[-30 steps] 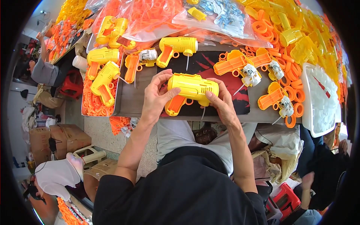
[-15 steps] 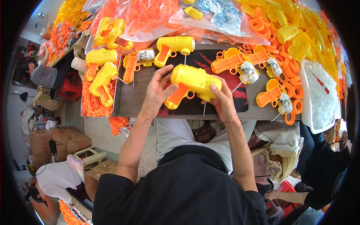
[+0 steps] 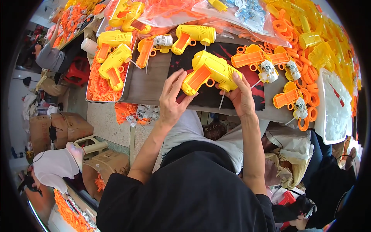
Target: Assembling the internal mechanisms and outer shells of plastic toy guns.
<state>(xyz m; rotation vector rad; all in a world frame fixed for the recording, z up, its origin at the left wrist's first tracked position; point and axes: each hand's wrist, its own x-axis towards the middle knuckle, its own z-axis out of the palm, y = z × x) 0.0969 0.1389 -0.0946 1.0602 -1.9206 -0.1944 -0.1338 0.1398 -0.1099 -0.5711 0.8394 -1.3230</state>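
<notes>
Between my two hands is a yellow toy gun [image 3: 218,70] with an orange handle side, tilted over the dark mat [image 3: 251,94] near the table's front edge. My left hand [image 3: 173,94] pinches the lower end of its handle between thumb and fingers. The barrel end is in the grip of my right hand [image 3: 243,94], thumb on top and fingers underneath. A thin pale strip hangs below the barrel. Behind it lies another yellow toy gun [image 3: 196,33]. Right of my right hand are orange half-shells [image 3: 249,58] with silvery-white inner units [image 3: 267,72].
At the left, yellow toy guns [image 3: 116,63] rest on a tray of orange parts [image 3: 101,83]. Bags of orange pieces [image 3: 166,13] line the back. Orange rings [image 3: 304,94], a white bin [image 3: 321,116] of translucent parts and yellow shells [image 3: 332,46] fill the right. Other people are nearby.
My left hand has slid from the rear of the toy gun down to its handle end. The toy gun has tilted slightly, barrel lower. The whole view has shifted.
</notes>
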